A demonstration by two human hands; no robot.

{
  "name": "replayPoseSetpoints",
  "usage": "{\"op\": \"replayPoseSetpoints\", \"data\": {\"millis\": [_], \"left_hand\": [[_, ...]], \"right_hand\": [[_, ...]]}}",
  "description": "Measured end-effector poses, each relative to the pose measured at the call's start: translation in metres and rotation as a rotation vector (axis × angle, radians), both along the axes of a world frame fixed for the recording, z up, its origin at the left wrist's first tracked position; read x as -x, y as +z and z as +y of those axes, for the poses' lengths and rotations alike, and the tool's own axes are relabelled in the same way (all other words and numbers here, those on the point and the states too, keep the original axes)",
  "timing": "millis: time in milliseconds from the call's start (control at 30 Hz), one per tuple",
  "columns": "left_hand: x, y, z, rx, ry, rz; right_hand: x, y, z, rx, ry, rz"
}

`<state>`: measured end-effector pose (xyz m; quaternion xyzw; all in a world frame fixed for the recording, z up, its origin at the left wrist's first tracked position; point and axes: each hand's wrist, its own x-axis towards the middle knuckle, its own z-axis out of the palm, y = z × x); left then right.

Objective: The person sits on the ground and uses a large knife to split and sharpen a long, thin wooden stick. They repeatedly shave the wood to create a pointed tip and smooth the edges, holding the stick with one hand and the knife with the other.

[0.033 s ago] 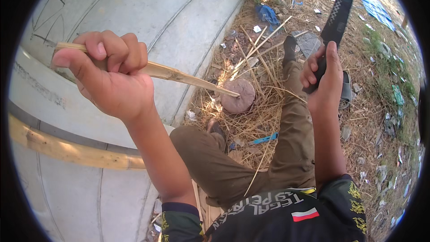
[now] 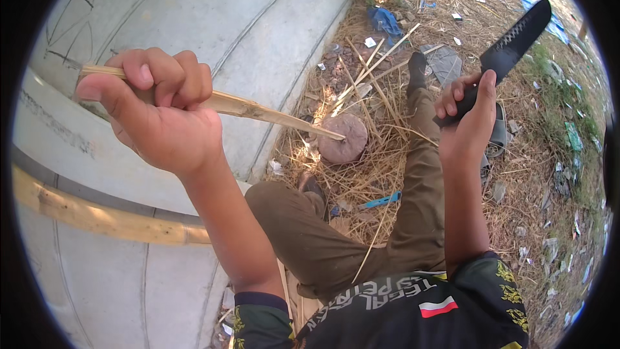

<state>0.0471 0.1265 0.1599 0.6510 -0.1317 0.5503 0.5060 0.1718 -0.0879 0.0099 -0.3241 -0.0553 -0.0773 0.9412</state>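
My left hand [image 2: 161,116] is closed round a split bamboo strip [image 2: 274,115], thumb lying along its upper end at the left. The strip slopes down to the right, and its far tip meets the top of a round wooden block [image 2: 347,145] on the ground between my feet. Raised on the right, my right hand [image 2: 471,106] grips the black handle of a large knife [image 2: 516,39]. Its dark, broad blade points up and to the right, well apart from the strip. Part of the strip is hidden behind my left fingers.
Several thin bamboo strips [image 2: 371,74] lie beyond the block on straw-covered ground. A blue narrow object [image 2: 380,201] lies nearer my legs. Along the left runs a pale wall [image 2: 271,6], with a bamboo pole [image 2: 103,215] below. A blue plastic bag [image 2: 385,21] and scattered litter lie farther off.
The knife has tilted over to the right, its tip now lower and farther right. My right forearm has shifted slightly left. My left hand and the bamboo strip stay in place.
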Motion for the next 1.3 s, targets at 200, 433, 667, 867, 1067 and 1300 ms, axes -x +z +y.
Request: {"op": "replayPoseSetpoints", "data": {"millis": [200, 433, 667, 867, 1067, 1300], "left_hand": [[-0.016, -0.008, -0.017, -0.028, 0.011, -0.007], [-0.005, 0.0, 0.015, 0.003, 0.096, -0.028], [-0.035, -0.002, -0.006, 0.018, 0.168, -0.03], [-0.013, 0.009, 0.019, 0.081, 0.185, -0.041], [-0.016, 0.002, 0.006, 0.047, 0.13, -0.039], [-0.005, 0.001, 0.01, 0.06, 0.159, -0.004]], "right_hand": [[0.096, -0.1, 0.058, 0.463, 1.172, 0.367], [0.002, 0.02, -0.003, 0.138, 0.315, -0.046], [0.099, -0.103, 0.078, 0.525, 1.105, 0.475], [0.03, 0.012, 0.026, 0.415, 0.739, 0.042], [0.062, -0.046, 0.071, -0.048, 0.286, 0.133], [0.018, -0.012, -0.004, 0.461, 0.885, 0.186]]}}
